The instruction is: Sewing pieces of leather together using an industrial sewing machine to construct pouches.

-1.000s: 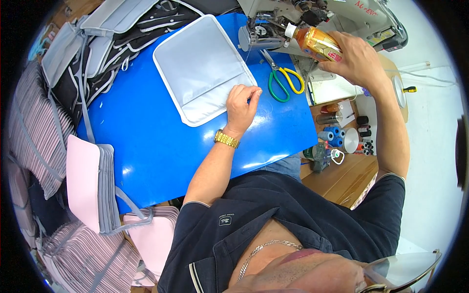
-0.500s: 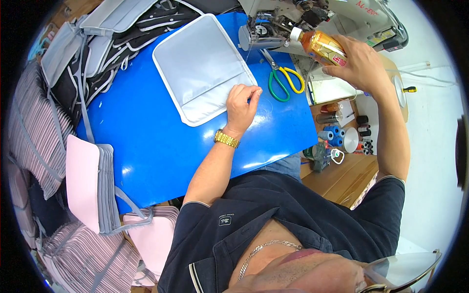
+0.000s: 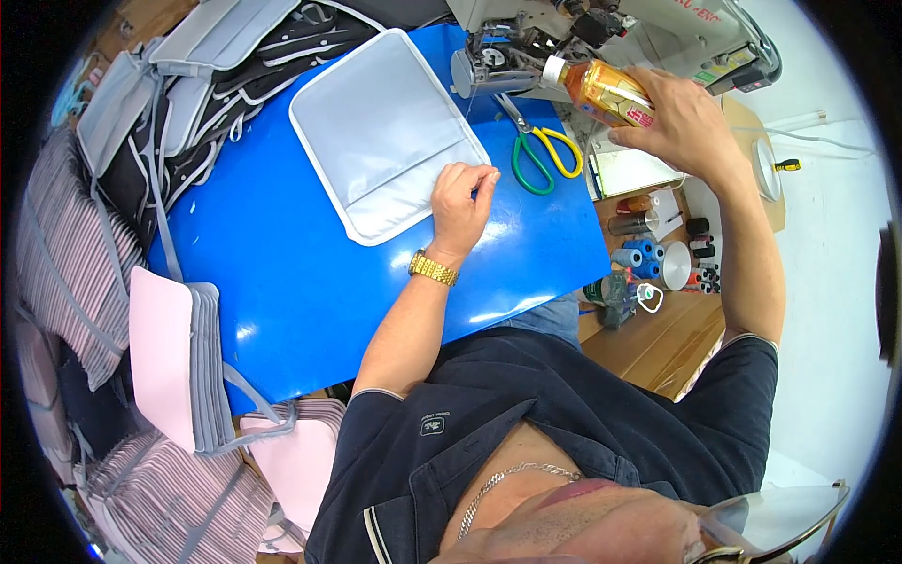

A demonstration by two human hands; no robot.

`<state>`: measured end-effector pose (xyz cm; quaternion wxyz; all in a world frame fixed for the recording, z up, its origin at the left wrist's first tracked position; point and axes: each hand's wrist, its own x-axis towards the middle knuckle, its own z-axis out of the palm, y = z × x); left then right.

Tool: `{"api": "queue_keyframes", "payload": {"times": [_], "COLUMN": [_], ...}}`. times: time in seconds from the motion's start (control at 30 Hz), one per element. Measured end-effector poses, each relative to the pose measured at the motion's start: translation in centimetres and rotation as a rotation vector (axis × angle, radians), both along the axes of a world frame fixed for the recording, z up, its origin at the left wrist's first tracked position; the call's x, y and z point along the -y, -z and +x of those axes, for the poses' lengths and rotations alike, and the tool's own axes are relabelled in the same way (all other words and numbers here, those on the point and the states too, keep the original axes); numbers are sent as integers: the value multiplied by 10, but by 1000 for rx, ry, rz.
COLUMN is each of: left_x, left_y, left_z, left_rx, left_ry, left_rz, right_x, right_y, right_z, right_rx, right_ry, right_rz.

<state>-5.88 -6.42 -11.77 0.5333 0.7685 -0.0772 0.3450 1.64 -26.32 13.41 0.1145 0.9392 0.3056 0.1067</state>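
In my right hand (image 3: 691,122) is a plastic drink bottle (image 3: 609,92) with a white cap and amber contents. The bottle lies nearly sideways, its cap pointing left, in front of the sewing machine (image 3: 526,58). My left hand (image 3: 458,202) rests at the near right edge of a grey, white-bound fabric panel (image 3: 385,122). Its fingers are curled and pressed together; whether they pinch anything is hidden. The panel lies flat on the blue tabletop (image 3: 272,282). Scissors (image 3: 537,150) with one green and one yellow handle lie right of the panel, blades slightly apart.
Black and grey sewn pieces (image 3: 202,113) heap at the far left. Tied stacks of pink and grey panels (image 3: 178,362) stand along the left edge. Blue thread spools (image 3: 644,258) and a steel cylinder (image 3: 631,224) sit right of the table, above a cardboard box (image 3: 658,348).
My right hand has brought the bottle slightly left and nearer. My left hand stays at the panel's edge; the whole view has shifted a little.
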Motion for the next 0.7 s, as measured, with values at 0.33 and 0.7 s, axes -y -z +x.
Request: {"api": "queue_keyframes", "payload": {"times": [0.33,0.7], "left_x": [-1,-1], "left_y": [1,3], "left_z": [2,-2], "left_rx": [-1,-50], "left_ry": [1,19], "left_rz": [-5,-12], "right_x": [-1,8], "right_y": [1,18], "right_z": [3,-3], "right_rx": [27,-198], "right_ry": [-5,114], "right_rz": [0,170]}}
